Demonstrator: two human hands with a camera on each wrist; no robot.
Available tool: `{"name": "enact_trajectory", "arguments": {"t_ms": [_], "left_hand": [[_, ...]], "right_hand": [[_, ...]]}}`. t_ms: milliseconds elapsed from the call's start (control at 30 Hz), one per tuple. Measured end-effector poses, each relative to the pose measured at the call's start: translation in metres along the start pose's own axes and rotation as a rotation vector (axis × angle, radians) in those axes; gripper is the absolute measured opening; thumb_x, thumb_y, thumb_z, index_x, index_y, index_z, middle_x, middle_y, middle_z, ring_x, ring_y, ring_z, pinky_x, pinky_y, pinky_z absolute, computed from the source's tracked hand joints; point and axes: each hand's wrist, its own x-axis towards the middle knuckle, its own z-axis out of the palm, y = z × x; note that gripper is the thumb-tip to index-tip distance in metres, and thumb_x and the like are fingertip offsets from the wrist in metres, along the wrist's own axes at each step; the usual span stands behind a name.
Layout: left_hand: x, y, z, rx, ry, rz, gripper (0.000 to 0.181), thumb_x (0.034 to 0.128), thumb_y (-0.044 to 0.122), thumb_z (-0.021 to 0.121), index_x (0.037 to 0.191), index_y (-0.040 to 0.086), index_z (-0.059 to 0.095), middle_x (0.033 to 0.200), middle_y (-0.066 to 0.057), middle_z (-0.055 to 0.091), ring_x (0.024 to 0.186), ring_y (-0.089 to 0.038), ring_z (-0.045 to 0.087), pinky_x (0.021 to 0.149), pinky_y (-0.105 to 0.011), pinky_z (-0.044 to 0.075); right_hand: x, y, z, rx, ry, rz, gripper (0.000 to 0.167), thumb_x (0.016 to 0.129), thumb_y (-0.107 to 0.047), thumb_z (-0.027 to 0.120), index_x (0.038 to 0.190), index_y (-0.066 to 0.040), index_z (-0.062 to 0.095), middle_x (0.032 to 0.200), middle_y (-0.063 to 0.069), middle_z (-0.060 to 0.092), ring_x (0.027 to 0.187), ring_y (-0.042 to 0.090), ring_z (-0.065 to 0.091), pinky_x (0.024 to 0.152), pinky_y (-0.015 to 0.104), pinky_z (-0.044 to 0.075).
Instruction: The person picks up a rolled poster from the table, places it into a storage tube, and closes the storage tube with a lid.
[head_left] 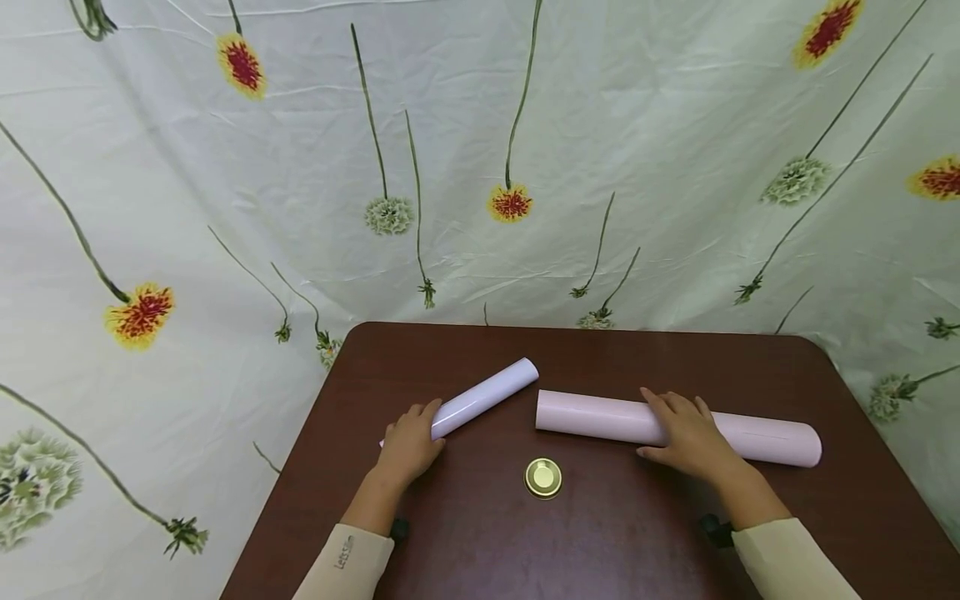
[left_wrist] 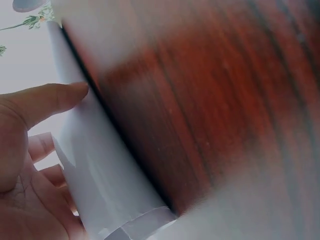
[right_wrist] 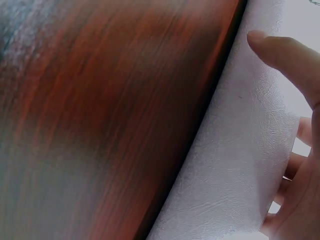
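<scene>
On the left of the table lies a slim, glossy white roll (head_left: 486,398), slanting up to the right. My left hand (head_left: 408,446) holds it near its lower left end. In the left wrist view the thumb lies on the near side of the white roll (left_wrist: 102,160) and the fingers are on the far side, partly hidden. A thicker pale pink roll (head_left: 596,417) lies on the right. My right hand (head_left: 690,437) grips it around the middle, thumb and fingers on opposite sides. The right wrist view shows a leathery, creased surface on this roll (right_wrist: 225,150).
Between the hands, a round gold lid (head_left: 543,477) lies on the dark brown wooden table (head_left: 600,542). A white cloth with printed flowers (head_left: 450,267) hangs behind the table's rounded back edge and along its left side.
</scene>
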Motion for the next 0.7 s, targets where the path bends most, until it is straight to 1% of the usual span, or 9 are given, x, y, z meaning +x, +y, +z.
{"name": "enact_trajectory", "arguments": {"t_ms": [100,400,600,700], "left_hand": [[-0.0007,0.0001,0.0010,0.003,0.010,0.006,0.061,0.0843,0.012,0.075,0.142,0.006,0.054,0.129,-0.022,0.063,0.117,-0.041,0.062,0.090,-0.062,0.048],[-0.0006,-0.0047,0.0046,0.020,0.036,0.001,0.057,0.0864,0.011,0.074,0.141,0.007,0.056,0.128,-0.021,0.064,0.117,-0.042,0.062,0.089,-0.061,0.047],[-0.0013,-0.0041,0.0030,0.010,0.053,0.000,0.055,0.0874,0.012,0.074,0.140,0.008,0.057,0.126,-0.020,0.065,0.115,-0.042,0.063,0.089,-0.061,0.047],[-0.0014,-0.0042,0.0023,0.002,0.075,0.010,0.055,0.0867,0.011,0.074,0.139,0.008,0.058,0.125,-0.020,0.065,0.114,-0.042,0.063,0.087,-0.060,0.046]], "right_hand": [[-0.0002,0.0001,0.0011,-0.007,0.002,0.004,0.095,0.078,-0.036,0.085,0.154,-0.004,0.038,0.139,0.028,0.053,0.132,0.049,0.046,0.112,0.073,0.020],[0.0017,0.0019,0.0045,-0.037,0.058,-0.014,0.086,0.079,-0.030,0.086,0.149,-0.003,0.044,0.130,0.026,0.059,0.122,0.050,0.054,0.104,0.069,0.034],[0.0011,0.0048,0.0068,-0.023,0.072,-0.030,0.083,0.078,-0.030,0.087,0.146,-0.004,0.048,0.124,0.023,0.060,0.119,0.047,0.055,0.100,0.068,0.037],[-0.0003,0.0058,0.0083,-0.019,0.095,-0.033,0.082,0.078,-0.030,0.087,0.146,-0.005,0.048,0.122,0.023,0.060,0.117,0.045,0.055,0.098,0.067,0.037]]}}
